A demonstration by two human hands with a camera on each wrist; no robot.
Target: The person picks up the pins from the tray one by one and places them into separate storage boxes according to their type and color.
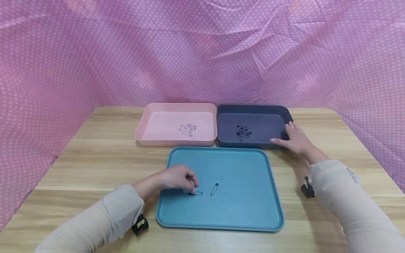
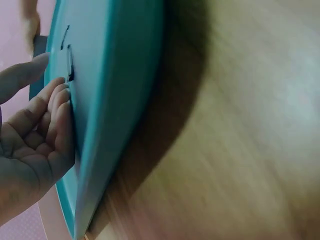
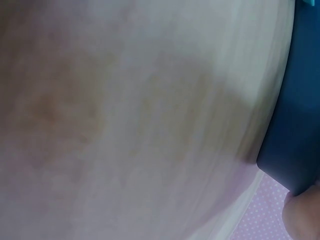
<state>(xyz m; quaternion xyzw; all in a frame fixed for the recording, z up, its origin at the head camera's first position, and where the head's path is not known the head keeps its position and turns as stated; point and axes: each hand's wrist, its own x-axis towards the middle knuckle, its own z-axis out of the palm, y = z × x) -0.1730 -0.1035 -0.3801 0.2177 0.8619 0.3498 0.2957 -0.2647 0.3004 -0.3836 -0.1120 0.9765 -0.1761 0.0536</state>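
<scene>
My left hand [image 1: 178,177] is low over the blue tray [image 1: 240,211], fingertips right at a black safety pin [image 1: 198,193]. In the left wrist view its thumb stands apart from the bent fingers [image 2: 57,112], and nothing shows between them; the safety pin [image 2: 70,62] lies just beyond the fingertips. A second safety pin [image 1: 214,189] rests on the tray to the right. My right hand [image 1: 297,140] rests on the near right corner of the dark blue tray [image 1: 262,121], its fingers spread over the rim. Only a small part of that hand [image 3: 302,212] shows in the right wrist view.
Several dark safety pins [image 1: 243,133] lie in the dark blue tray. Beside it on the left, a pink tray [image 1: 161,123] holds several silvery safety pins [image 1: 188,130]. All three trays stand on a wooden table [image 1: 104,161], with a pink dotted cloth [image 1: 190,63] hanging behind.
</scene>
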